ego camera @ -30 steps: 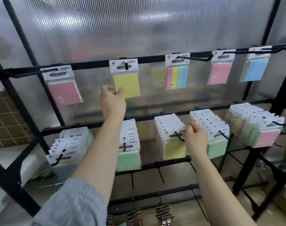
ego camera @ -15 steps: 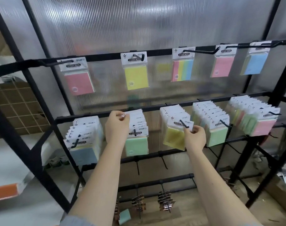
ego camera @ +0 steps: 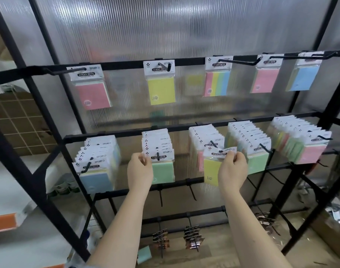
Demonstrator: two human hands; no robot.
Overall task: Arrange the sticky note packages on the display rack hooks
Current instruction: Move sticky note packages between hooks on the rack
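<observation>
- Yellow sticky note pack (ego camera: 212, 171) is pinched by its white header in my right hand (ego camera: 233, 171), tilted, just in front of the middle row's third hook (ego camera: 213, 144).
- My left hand (ego camera: 140, 171) pinches the header edge of the green pack (ego camera: 163, 171), the front one hanging on the second hook (ego camera: 158, 156).
- Black rack (ego camera: 184, 128) holds five single packs along its top row.

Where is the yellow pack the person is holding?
The yellow pack is in the right hand, pulled off the middle row's third hook, between the green stacks.
</observation>
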